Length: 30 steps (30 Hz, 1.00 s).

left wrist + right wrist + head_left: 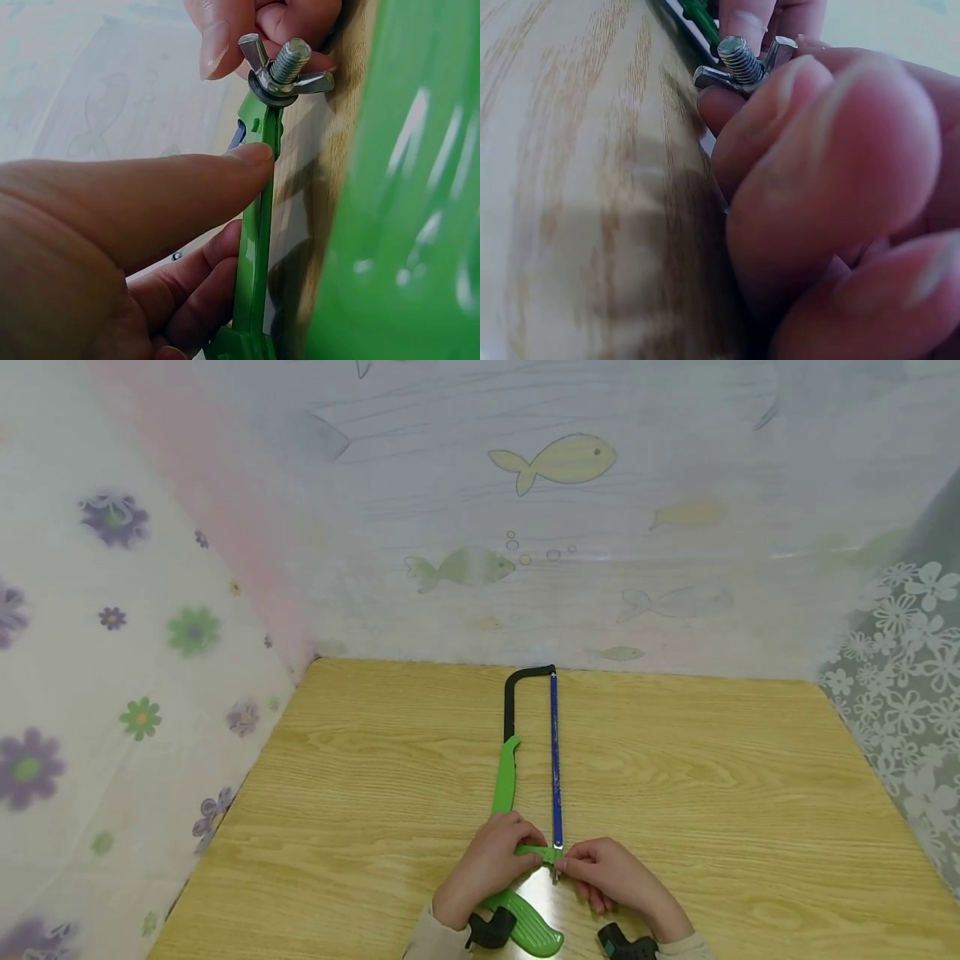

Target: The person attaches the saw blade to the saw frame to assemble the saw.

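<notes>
A hacksaw (506, 781) lies on the table, its black bow at the far end and its blue blade (556, 752) on the right side. My left hand (489, 862) grips the green cross-arm (256, 247) near the handle, thumb on one side and fingers on the other. At the end of that arm, a metal wing nut (315, 81) sits on a threaded bolt (739, 58). My right hand (618, 878) has its curled thumb and fingers at the wing nut, pinching it. Fingers partly hide the contact in the right wrist view.
The green ribbed handle (528, 927) points toward me beneath the left wrist. The wood-grain table (712, 760) meets a fish-print curtain (420, 510) at the back. Flower-print sheets hang on the left and right.
</notes>
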### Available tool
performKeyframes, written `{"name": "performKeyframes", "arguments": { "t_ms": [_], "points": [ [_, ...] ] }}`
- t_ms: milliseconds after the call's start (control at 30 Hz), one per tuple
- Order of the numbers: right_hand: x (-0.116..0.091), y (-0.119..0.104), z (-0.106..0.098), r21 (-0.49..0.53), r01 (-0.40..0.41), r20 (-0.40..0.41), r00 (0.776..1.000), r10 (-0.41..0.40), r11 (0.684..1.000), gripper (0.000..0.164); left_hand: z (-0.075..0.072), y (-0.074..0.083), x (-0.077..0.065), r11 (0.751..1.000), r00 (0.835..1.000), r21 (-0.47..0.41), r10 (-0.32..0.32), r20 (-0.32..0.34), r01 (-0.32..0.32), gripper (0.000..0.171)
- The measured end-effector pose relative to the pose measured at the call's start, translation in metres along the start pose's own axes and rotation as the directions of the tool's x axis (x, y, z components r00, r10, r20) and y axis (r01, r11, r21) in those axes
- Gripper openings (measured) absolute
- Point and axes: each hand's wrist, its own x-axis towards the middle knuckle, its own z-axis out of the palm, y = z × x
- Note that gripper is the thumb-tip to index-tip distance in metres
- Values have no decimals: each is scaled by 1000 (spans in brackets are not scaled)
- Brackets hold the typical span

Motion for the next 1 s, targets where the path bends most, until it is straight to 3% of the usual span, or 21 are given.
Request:
{"name": "performKeyframes", "arguments": {
  "t_ms": [1000],
  "points": [
    [-1,-1,-1,10,12,25,1000,-12,1000,30,-2,3,-1,1000,1000,22,7,-11,-6,10]
  ]
}}
